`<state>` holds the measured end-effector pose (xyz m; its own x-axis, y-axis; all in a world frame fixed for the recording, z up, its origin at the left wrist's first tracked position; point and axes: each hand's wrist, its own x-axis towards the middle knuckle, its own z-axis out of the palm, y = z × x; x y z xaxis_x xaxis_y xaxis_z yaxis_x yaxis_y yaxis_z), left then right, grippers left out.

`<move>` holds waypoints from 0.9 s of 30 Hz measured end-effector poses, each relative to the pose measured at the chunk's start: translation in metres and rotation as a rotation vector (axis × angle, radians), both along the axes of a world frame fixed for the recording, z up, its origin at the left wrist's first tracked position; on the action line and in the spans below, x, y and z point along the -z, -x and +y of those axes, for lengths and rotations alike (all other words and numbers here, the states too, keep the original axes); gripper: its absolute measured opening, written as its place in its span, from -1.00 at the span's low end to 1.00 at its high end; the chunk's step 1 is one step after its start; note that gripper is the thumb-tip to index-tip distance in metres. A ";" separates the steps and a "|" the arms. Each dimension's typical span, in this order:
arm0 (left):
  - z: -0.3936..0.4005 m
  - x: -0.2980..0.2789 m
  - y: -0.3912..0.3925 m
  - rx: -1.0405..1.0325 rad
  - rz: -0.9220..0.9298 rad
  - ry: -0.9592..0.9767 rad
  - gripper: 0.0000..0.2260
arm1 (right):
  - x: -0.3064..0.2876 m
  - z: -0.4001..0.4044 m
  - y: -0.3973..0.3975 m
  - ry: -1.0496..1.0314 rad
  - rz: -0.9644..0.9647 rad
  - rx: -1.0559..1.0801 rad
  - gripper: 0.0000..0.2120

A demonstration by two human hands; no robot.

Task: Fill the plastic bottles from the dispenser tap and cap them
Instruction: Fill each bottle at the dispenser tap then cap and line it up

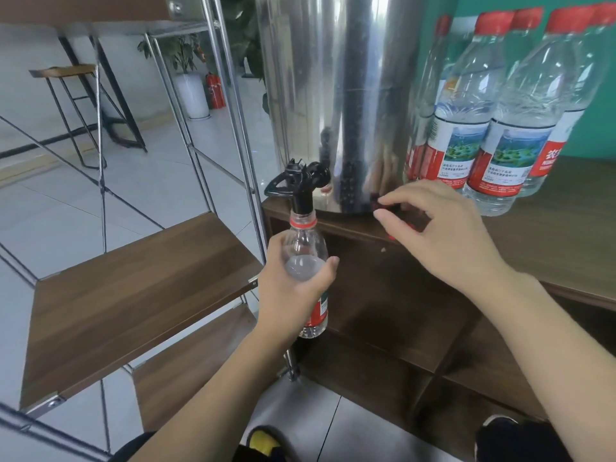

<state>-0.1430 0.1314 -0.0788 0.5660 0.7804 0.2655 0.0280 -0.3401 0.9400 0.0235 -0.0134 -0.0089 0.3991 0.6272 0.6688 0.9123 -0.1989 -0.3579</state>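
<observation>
Left hand (293, 291) is gripping a clear plastic bottle (305, 251) upright, its neck sitting right under the black dispenser tap (300, 181) of the big steel urn (340, 95). Right hand (440, 235) is pinching a small red cap (393, 236) at the brown wooden tabletop (550, 235) edge. Capped red-lidded bottles (500, 128) are crowding the far right, and a metal-framed wooden shelf (133, 295) is standing left.

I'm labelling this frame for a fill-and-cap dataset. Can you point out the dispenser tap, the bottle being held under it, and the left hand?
dispenser tap (301, 181): head view, on the black spout body.
bottle (305, 245): head view, on its clear shoulder.
left hand (293, 291): head view, on the back of the hand.
</observation>
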 end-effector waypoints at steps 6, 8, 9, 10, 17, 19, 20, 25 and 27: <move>0.001 0.003 -0.004 -0.034 -0.025 -0.014 -0.40 | 0.002 -0.016 -0.012 0.155 0.090 0.084 -0.62; 0.000 0.004 -0.005 -0.048 -0.034 -0.037 -0.40 | 0.004 -0.015 -0.013 0.190 0.088 0.093 -0.52; 0.000 0.003 -0.006 -0.054 -0.037 -0.046 -0.38 | 0.004 -0.014 -0.013 0.209 0.094 0.098 -0.48; 0.000 0.004 -0.006 -0.056 -0.041 -0.051 -0.38 | 0.004 -0.015 -0.014 0.233 0.104 0.100 -0.46; 0.000 0.003 -0.004 -0.049 -0.058 -0.061 -0.46 | 0.006 -0.013 -0.015 0.271 0.114 0.095 -0.57; -0.001 0.003 -0.004 -0.050 -0.049 -0.061 -0.47 | 0.006 -0.013 -0.014 0.269 0.121 0.096 -0.58; 0.000 0.003 -0.004 -0.054 -0.044 -0.061 -0.47 | 0.007 -0.012 -0.014 0.269 0.122 0.097 -0.59; 0.000 0.004 -0.004 -0.072 -0.039 -0.061 -0.44 | 0.008 -0.013 -0.014 0.274 0.112 0.101 -0.60; 0.000 0.004 -0.005 -0.079 -0.037 -0.064 -0.44 | 0.008 -0.013 -0.014 0.276 0.113 0.100 -0.60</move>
